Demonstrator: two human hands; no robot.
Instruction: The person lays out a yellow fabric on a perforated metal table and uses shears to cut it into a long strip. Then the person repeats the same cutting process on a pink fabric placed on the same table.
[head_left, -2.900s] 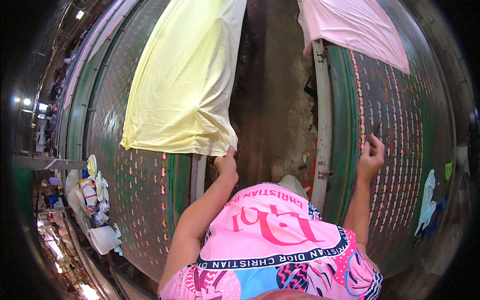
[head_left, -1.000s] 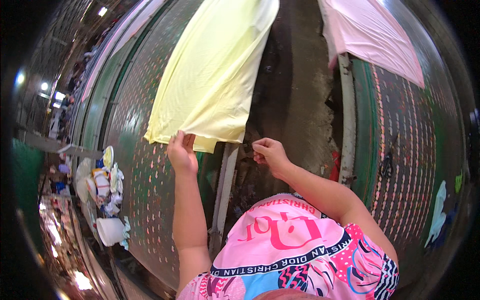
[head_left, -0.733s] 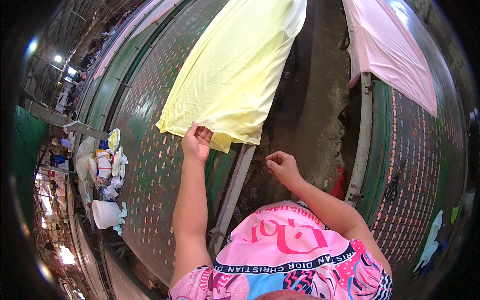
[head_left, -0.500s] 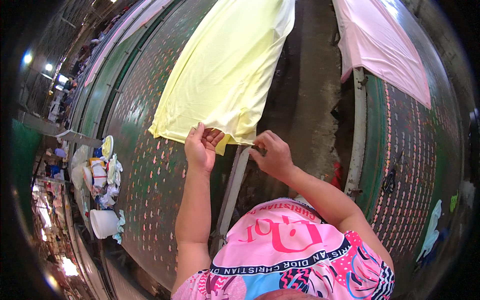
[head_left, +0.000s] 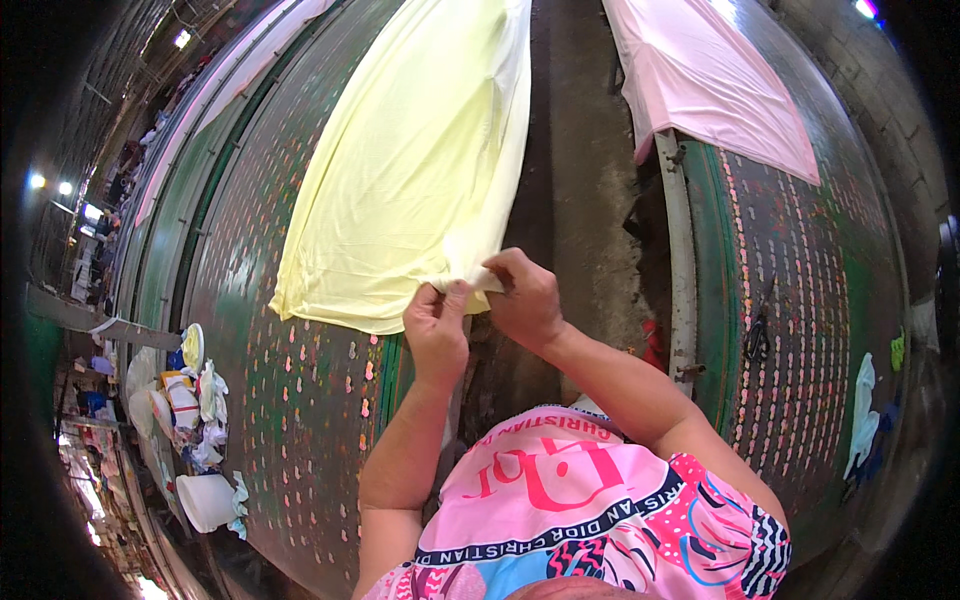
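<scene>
All the lettering I can read on my feed is on the wearer's shirt. I see one big word in red-pink on the pink front panel, a line of smaller capitals in a similar colour toward the waist, and white capitals running along the dark band that curves across the chest.

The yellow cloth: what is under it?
Past the near and left edges of the yellow cloth, a dark, pink-speckled table shows; what lies directly beneath is covered.
</scene>
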